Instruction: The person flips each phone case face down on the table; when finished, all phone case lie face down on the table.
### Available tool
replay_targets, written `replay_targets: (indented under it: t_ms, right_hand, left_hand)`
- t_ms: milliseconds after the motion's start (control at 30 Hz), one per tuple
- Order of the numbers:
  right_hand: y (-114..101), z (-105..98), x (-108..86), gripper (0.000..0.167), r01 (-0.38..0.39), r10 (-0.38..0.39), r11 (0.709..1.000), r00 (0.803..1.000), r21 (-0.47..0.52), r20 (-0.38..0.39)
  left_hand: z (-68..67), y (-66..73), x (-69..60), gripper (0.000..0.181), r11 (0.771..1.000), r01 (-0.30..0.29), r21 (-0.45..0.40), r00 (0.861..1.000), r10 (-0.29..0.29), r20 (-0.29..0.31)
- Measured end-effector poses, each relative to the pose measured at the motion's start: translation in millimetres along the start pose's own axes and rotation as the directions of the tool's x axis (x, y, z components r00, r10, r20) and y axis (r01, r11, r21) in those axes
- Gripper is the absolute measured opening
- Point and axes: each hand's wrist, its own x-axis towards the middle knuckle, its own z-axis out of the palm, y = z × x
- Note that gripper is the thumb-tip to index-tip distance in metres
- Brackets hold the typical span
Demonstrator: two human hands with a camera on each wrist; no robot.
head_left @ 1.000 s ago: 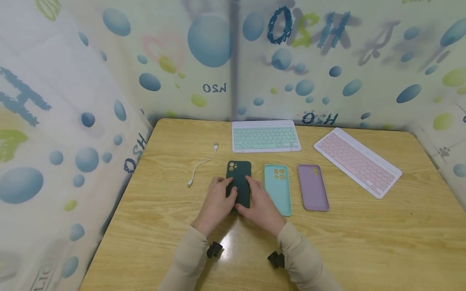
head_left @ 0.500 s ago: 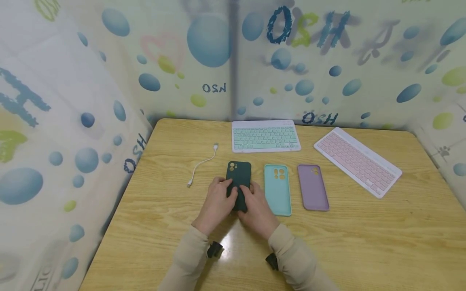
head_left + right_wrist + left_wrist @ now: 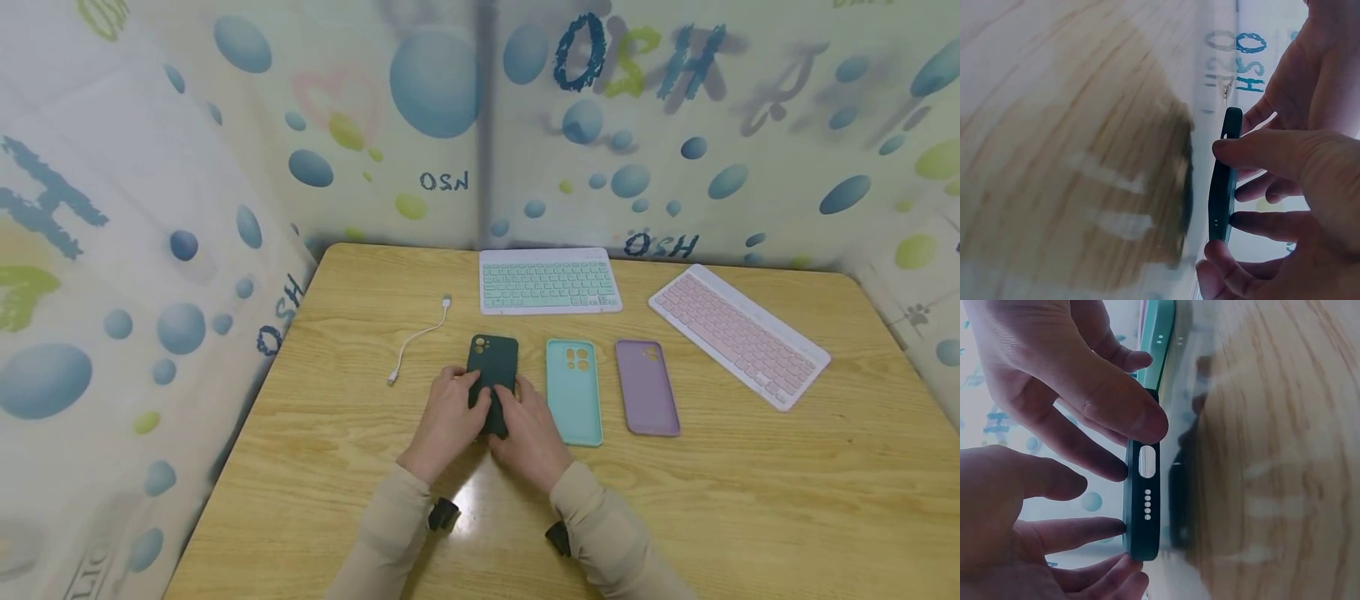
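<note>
Two Hands on a Dark Green Phone Case

A person in beige sleeves (image 3: 386,533) grips a dark green phone case (image 3: 492,360) at the near middle of a wood-grain table (image 3: 750,508). The left hand (image 3: 448,421) holds the case's left edge, fingers bent around it and index fingertip on the back. The right hand (image 3: 528,429) pinches the near right corner, thumb against the bottom edge beside the charging-port slot, index finger on the back. The wrist views show a gap between that bottom edge and its dark reflection in the tabletop; whether the far end touches the wood cannot be told.

Just beside the right hand lies a turquoise phone case (image 3: 573,408), with a purple phone case (image 3: 647,400) next in line. A short white charging cable (image 3: 412,337) curves at left. Behind, a white keyboard with mint keys (image 3: 550,285) sits squarely, and one with pink keys (image 3: 738,336) lies slanted, before a bubble-patterned backdrop (image 3: 345,33).
</note>
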Motion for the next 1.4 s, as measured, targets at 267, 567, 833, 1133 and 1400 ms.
replay_targets:
  t_ms: [267, 567, 833, 1133, 1400]
  right_hand:
    - [2.2, 0.8, 0.5, 0.063, -0.011, 0.011, 1.0, 1.0, -0.01, 0.001]
    - [5.9, -0.5, 2.1, 0.063, -0.005, 0.005, 1.0, 1.0, -0.021, 0.002]
    - [8.7, 0.1, 2.9, 0.062, -0.015, 0.016, 0.999, 1.0, -0.03, 0.019]
    - [12.0, -5.2, -3.9, 0.065, -0.016, 0.016, 1.0, 1.0, -0.019, 0.018]
    - [33.4, -42.1, -16.9, 0.058, 0.002, -0.012, 0.998, 0.987, -0.059, -0.159]
  left_hand:
    - [3.8, -0.1, 1.7, 0.043, 1.0, 0.004, 0.022, 1.0, -0.004, -0.002]
    - [5.5, 0.1, 4.3, 0.043, 0.999, -0.008, 0.046, 1.0, 0.008, -0.004]
    - [9.5, 0.3, 5.0, 0.043, 0.995, -0.036, 0.098, 0.999, 0.037, -0.007]
    - [14.0, -1.6, 3.1, 0.045, 0.994, -0.036, 0.107, 0.999, 0.038, -0.015]
    - [12.5, 12.6, 1.2, 0.049, 0.988, -0.121, 0.098, 0.992, 0.125, -0.029]
